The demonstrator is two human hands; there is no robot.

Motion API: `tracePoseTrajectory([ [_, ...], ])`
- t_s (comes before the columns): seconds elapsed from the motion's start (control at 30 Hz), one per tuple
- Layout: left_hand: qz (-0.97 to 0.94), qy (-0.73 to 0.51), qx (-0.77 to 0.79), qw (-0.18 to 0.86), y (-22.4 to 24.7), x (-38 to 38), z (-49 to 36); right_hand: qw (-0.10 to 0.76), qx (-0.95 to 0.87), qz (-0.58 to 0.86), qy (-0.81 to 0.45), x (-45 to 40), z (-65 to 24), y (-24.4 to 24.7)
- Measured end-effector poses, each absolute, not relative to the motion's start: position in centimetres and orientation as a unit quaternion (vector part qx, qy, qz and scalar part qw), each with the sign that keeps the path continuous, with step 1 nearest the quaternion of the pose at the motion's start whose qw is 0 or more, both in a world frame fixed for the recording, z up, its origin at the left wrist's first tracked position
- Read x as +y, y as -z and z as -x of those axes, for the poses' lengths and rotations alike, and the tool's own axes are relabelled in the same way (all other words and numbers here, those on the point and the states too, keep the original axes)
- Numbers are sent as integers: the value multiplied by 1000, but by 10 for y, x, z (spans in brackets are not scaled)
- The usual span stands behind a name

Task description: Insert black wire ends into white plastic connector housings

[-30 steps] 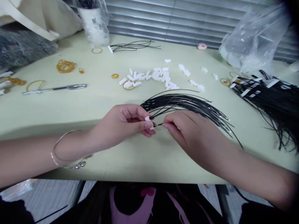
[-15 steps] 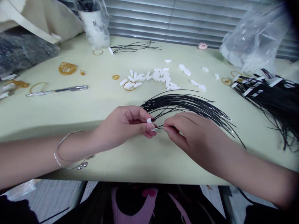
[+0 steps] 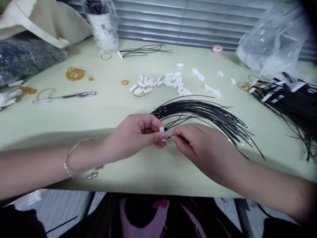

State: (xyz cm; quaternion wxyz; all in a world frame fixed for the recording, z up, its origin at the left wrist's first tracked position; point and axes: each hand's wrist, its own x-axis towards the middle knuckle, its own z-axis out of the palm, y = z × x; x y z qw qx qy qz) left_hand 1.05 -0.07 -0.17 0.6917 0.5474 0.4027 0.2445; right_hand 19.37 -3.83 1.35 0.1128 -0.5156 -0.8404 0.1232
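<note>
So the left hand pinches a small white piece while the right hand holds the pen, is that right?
Almost: the head view shows the right hand holding a black wire; the pen lies on the table. The left hand pinches the white piece.

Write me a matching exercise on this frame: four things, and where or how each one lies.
1. Pen
2. Nearest white connector housing
3. White cup
4. Biggest rubber band cluster

A. In the left hand's grip
B. Amber, in a loose coil
C. Inside a clear plastic bag
D. Straight, flat on the table

1-D, 2-A, 3-C, 4-B
</note>
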Motion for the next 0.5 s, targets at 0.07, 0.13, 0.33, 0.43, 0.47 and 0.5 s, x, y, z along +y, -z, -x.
tracePoseTrajectory([
  [0.07, -550, -244, 403, 690, 1, -1, -11, 109, -830, 529, -137, -38, -192, -15],
  [0.13, -549, -252, 399, 690, 1, -1, -11, 102, -824, 538, -145, -37, -194, -19],
  [0.33, -551, -270, 392, 685, 2, 0, -11, 131, -822, 537, -137, -38, -205, -29],
  [0.43, -560, -263, 393, 681, 2, -1, -11, 116, -823, 537, -141, -38, -205, -29],
  [0.47, -561, -262, 393, 680, 2, -1, -10, 107, -824, 537, -143, -38, -204, -28],
  [0.5, -562, -262, 393, 679, 2, -1, -10, 99, -824, 538, -146, -38, -203, -27],
])
